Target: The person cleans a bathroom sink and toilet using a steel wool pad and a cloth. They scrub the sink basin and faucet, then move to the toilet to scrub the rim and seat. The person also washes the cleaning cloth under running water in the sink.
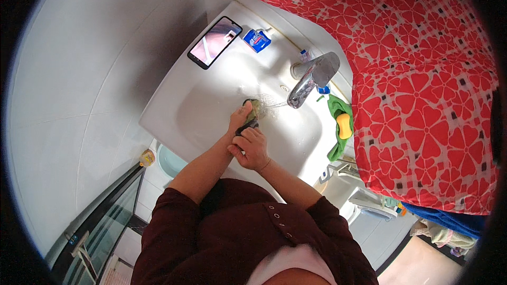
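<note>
Over the white washbasin (pixel 206 126), my left hand (pixel 239 118) grips a small yellow-green and black item (pixel 252 111), with the thumb along its top. Its exact kind cannot be told. The fingers of my right hand (pixel 252 146) are curled at the near, dark end of it, close to my left wrist; whether they pinch it is unclear. A thin stream runs from the chrome faucet (pixel 315 79) and splashes beside the item. My palms are hidden.
On the basin's back ledge lie a lit phone (pixel 215 42) and a blue packet (pixel 257 40). At right, a yellow soap bar (pixel 344 126) rests on a green cloth (pixel 336 107), near a red patterned curtain (pixel 424 126). A pale basin (pixel 171 161) stands below left.
</note>
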Available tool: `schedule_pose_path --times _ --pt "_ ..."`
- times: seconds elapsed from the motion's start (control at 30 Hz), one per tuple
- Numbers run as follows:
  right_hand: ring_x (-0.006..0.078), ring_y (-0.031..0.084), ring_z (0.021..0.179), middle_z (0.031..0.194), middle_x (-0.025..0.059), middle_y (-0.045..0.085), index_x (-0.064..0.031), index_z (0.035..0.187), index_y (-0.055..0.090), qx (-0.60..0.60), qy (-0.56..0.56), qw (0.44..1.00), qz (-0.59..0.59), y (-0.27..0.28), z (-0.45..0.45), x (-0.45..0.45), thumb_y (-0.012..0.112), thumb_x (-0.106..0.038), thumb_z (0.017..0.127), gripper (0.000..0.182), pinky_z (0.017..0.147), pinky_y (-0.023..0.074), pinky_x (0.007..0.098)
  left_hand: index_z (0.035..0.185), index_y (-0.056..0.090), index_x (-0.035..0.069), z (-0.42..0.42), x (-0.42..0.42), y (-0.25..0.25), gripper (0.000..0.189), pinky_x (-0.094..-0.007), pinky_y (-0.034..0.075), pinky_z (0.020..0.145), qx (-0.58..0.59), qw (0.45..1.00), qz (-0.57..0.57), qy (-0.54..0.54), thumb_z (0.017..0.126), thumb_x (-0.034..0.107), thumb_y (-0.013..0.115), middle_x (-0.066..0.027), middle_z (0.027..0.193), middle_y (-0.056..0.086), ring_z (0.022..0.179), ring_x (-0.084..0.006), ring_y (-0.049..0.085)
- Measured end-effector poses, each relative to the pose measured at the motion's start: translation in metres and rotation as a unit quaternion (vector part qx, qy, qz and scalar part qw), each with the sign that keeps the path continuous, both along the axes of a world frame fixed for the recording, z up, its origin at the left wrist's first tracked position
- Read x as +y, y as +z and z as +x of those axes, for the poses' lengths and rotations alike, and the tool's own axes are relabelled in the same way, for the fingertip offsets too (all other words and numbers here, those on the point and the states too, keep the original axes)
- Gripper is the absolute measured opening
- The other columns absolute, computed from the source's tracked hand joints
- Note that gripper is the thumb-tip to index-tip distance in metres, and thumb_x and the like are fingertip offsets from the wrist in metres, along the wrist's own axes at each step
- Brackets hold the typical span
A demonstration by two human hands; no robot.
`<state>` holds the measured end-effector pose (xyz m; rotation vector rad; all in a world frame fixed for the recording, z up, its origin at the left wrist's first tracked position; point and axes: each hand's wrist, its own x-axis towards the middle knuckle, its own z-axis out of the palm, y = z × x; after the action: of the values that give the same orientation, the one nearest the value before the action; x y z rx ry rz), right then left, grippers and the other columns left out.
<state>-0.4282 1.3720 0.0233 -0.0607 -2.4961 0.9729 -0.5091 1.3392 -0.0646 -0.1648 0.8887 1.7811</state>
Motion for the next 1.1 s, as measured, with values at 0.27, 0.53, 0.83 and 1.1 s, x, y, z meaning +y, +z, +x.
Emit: schedule_pose_path --times 0.27,0.53,0.83,1.1 --pt "0.0148 0.048 0.055 0.062 0.0075 0.053 -0.0029 0.07 0.056 -0.152 -0.265 0.93 -0.203 -0.081 -0.001 0.069 0.056 -0.023 0.085 0.025 0.054 0.0417 0.0315 0.107 0.052 0.005 0.016 0.003 0.014 0.046 -0.029 0.045 0.074 -0.142 0.98 -0.134 0.031 0.085 0.044 0.055 -0.0039 0.099 0.055 0.086 -0.0148 0.054" --pt "0.0284 0.059 0.089 0.098 0.0154 0.062 -0.0037 0.103 0.058 -0.367 -0.151 0.916 0.057 -0.082 0.021 0.094 0.06 -0.015 0.079 0.026 0.077 0.0454 0.0357 0.138 0.02 0.026 -0.01 -0.017 0.033 0.068 -0.0568 0.028 0.094 -0.017 0.977 -0.212 0.021 0.083 0.056 0.047 -0.0044 0.139 0.024 0.128 -0.0261 0.023" --pt "0.0272 0.052 0.067 0.075 0.0081 0.053 -0.0067 0.08 0.055 -0.061 -0.047 0.986 -0.146 -0.01 -0.002 0.007 0.064 -0.004 0.066 0.017 0.061 0.0406 0.0352 0.111 0.05 0.011 -0.01 -0.007 -0.018 0.052 -0.0354 0.045 0.074 -0.193 0.965 0.163 -0.074 0.085 0.056 0.045 -0.0031 0.1 0.056 0.087 -0.0173 0.054" --pt "0.028 0.05 0.053 0.061 0.0092 0.048 -0.0083 0.069 0.052 -0.038 -0.037 0.999 0.001 -0.026 0.005 0.006 0.062 -0.011 0.075 0.012 0.049 0.0393 0.0386 0.09 0.053 0.005 0.012 0.002 -0.016 0.04 -0.0302 0.046 0.06 -0.082 0.996 0.018 0.005 0.09 0.044 0.045 -0.0039 0.076 0.054 0.064 -0.0167 0.052"
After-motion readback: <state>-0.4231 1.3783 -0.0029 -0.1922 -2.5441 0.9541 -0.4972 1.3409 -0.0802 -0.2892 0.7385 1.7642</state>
